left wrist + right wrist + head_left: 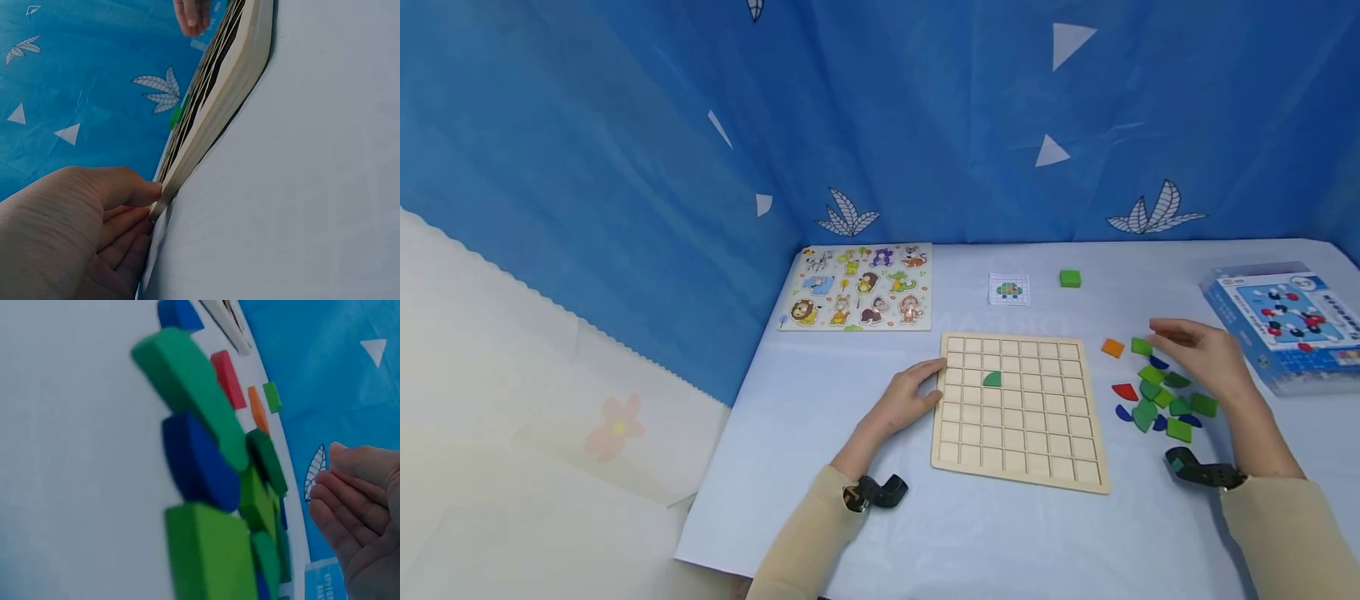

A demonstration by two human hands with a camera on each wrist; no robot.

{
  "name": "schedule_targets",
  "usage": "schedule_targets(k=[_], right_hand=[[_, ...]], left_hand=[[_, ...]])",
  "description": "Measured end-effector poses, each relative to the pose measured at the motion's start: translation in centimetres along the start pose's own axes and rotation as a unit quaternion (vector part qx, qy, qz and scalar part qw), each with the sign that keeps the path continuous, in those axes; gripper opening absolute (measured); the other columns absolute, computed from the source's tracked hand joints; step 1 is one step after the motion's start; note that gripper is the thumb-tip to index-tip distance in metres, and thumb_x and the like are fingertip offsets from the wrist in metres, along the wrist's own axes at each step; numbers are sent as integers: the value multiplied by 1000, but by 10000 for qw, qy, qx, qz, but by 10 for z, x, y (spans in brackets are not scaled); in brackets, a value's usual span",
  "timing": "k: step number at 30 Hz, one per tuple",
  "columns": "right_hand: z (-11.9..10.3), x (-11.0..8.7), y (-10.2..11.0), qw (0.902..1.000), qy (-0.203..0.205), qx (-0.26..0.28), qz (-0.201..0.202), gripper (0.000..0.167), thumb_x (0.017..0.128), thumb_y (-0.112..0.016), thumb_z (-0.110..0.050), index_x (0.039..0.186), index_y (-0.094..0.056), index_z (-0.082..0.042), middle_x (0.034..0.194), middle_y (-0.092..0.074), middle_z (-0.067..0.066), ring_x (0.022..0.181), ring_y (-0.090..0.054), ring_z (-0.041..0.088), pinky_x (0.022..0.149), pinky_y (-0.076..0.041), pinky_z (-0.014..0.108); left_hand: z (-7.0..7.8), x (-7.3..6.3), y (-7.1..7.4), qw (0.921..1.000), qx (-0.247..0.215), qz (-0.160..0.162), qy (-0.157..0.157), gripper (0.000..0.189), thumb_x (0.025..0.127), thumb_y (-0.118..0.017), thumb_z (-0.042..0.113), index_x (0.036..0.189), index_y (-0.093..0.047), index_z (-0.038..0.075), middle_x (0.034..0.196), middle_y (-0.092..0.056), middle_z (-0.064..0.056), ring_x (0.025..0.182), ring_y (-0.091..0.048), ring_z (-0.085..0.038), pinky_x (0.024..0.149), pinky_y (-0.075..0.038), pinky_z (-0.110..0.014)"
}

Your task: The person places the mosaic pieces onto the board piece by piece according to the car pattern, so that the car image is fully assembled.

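Observation:
A square wooden grid board (1021,408) lies on the table with one green quarter-circle piece (992,379) in its upper left part. My left hand (904,398) touches the board's left edge with thumb and fingers; the left wrist view shows the thumb (128,187) against the rim. To the right of the board is a loose group of green, blue, red and orange pieces. My right hand (1198,354) hovers over the far side of that group, beside a light green piece (1141,346). Its fingers (344,515) are loosely bent, and no piece shows between them.
An animal puzzle board (854,287) lies at the back left. Behind the grid stand a small picture card (1009,289) and a green block (1070,279). A blue boxed set (1292,325) sits at the right, and a blue curtain (925,125) closes off the back.

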State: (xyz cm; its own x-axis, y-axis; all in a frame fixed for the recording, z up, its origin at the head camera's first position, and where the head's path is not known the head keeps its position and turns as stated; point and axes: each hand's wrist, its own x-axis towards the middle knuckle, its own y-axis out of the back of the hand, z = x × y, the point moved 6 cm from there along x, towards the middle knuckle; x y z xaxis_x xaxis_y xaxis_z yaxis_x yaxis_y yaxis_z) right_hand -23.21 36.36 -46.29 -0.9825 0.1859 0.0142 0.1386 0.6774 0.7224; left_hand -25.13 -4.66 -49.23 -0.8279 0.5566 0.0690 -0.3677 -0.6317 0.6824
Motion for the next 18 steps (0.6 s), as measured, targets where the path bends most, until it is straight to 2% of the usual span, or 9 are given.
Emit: schedule_targets(k=[1, 7, 8, 12, 18], right_hand=[[3, 0, 0, 10000, -17, -68, 31, 59, 96, -49, -44, 132, -51, 1, 127, -52, 26, 113, -48, 42, 88, -46, 55], [20, 0, -7, 9997, -116, -200, -33, 59, 96, -51, -42, 135, -48, 2, 129, -50, 28, 113, -47, 45, 86, -49, 51], [21, -1, -8, 9998, -107, -188, -46, 59, 96, -51, -42, 135, -48, 3, 129, -50, 28, 113, -47, 45, 87, -46, 56], [20, -1, -11, 9993, -28, -365, -16, 57, 96, -53, -37, 134, -48, 5, 129, -49, 30, 113, -47, 46, 88, -46, 56], [12, -1, -15, 9964, 254, -801, 118, 44, 94, -59, -20, 128, -52, 7, 122, -50, 32, 111, -46, 49, 89, -41, 63]], left_hand=[[0, 1, 0, 10000, 5, -7, 4, 53, 92, -61, 11, 141, -43, 6, 143, -43, -7, 133, -36, -18, 109, -30, -27], [-1, 1, 0, 10000, -23, -48, 76, 53, 91, -61, 11, 141, -44, 6, 143, -43, -7, 133, -36, -18, 109, -30, -27], [-1, 1, 0, 10000, -31, -44, 74, 53, 91, -61, 11, 141, -44, 6, 143, -43, -7, 133, -36, -18, 109, -30, -27], [-1, 0, 0, 10000, -32, -17, 13, 53, 91, -61, 11, 141, -44, 6, 143, -43, -7, 133, -36, -18, 109, -30, -27], [1, 1, 1, 10000, 17, 13, -86, 52, 92, -60, 11, 141, -44, 6, 143, -44, -7, 133, -36, -18, 109, -30, -27]])
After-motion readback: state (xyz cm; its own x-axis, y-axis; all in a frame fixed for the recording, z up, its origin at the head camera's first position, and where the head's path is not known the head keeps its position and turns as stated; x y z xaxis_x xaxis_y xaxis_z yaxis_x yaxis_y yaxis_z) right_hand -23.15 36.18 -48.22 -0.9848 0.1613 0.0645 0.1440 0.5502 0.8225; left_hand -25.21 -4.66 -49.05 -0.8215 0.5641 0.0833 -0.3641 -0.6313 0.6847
